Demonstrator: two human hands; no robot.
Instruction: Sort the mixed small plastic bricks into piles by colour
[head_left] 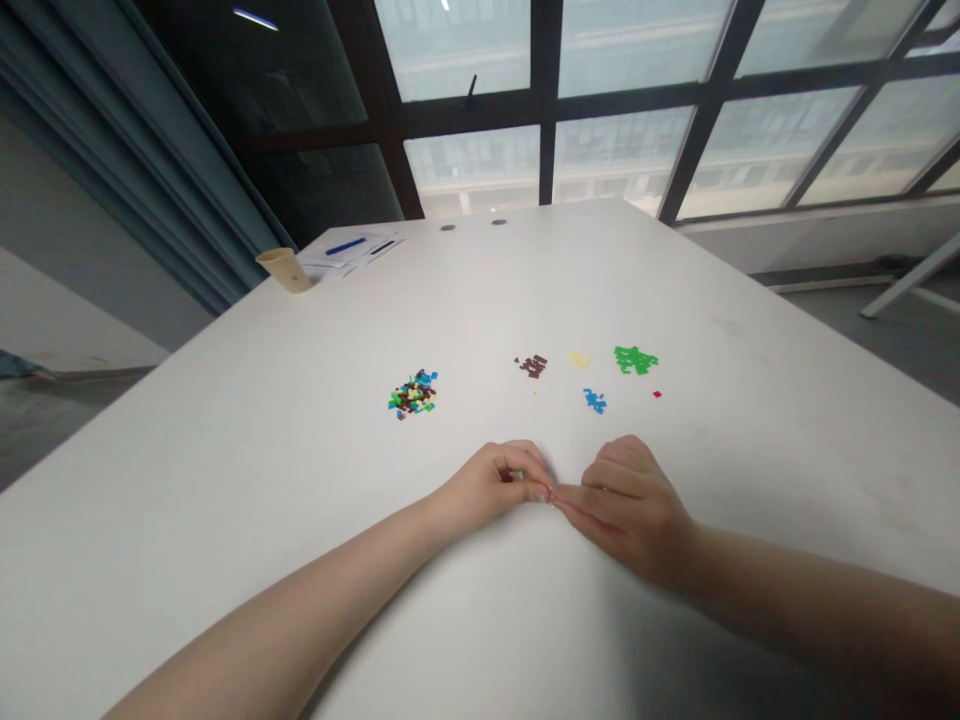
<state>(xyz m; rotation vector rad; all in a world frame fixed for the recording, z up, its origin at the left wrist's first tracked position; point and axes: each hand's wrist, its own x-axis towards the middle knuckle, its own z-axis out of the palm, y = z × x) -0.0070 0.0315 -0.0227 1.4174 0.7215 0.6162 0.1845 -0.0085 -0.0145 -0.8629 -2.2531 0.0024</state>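
Observation:
My left hand (pixel 510 482) and my right hand (pixel 630 505) meet fingertip to fingertip low over the white table (pixel 225 450). Both are closed in a pinch, and whatever lies between the fingertips is too small to name. Beyond them lie sorted small flat pieces: a brown pile (pixel 534 366), a pale yellow pile (pixel 579 359), a green pile (pixel 635 360) and a blue pile (pixel 595 401). One red piece (pixel 657 394) sits alone below the green ones. A mixed-colour pile (pixel 413 395) is farther left. A tiny yellow piece (pixel 535 393) lies under the brown pile.
At the table's far left edge stands a beige cup (pixel 285 270), seen tilted. Behind it are papers (pixel 349 258) with a blue pen (pixel 346 245) on them. Two round grey discs (pixel 448 228) show near the far edge. Windows and a blue curtain (pixel 142 130) are beyond.

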